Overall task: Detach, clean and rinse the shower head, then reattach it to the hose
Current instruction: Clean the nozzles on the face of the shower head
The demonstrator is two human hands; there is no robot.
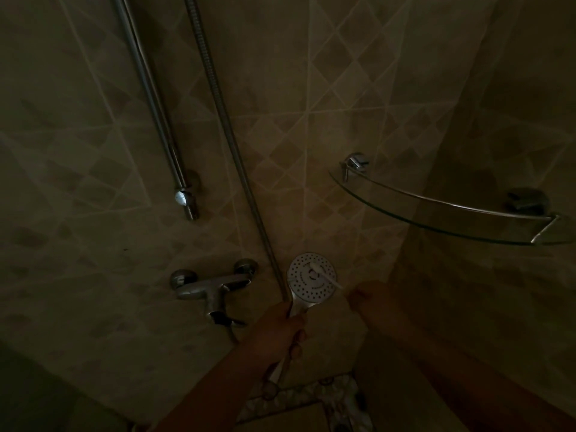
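Observation:
The round white shower head point(307, 286) faces me with its spray holes, low in the middle of the dim view. My left hand point(277, 330) grips its chrome handle from below. My right hand point(369, 299) pinches a thin white toothbrush point(324, 275), whose head lies on the middle of the spray face. The metal hose point(218, 98) runs down the wall from the top and passes just left of the shower head. Whether the hose is joined to the handle is hidden by my left hand.
A chrome mixer tap point(212, 286) is fixed to the tiled wall left of the shower head. A chrome slide rail point(149, 98) ends above it. A glass corner shelf point(442, 213) sticks out at the right. A patterned tile border point(311, 397) lies below.

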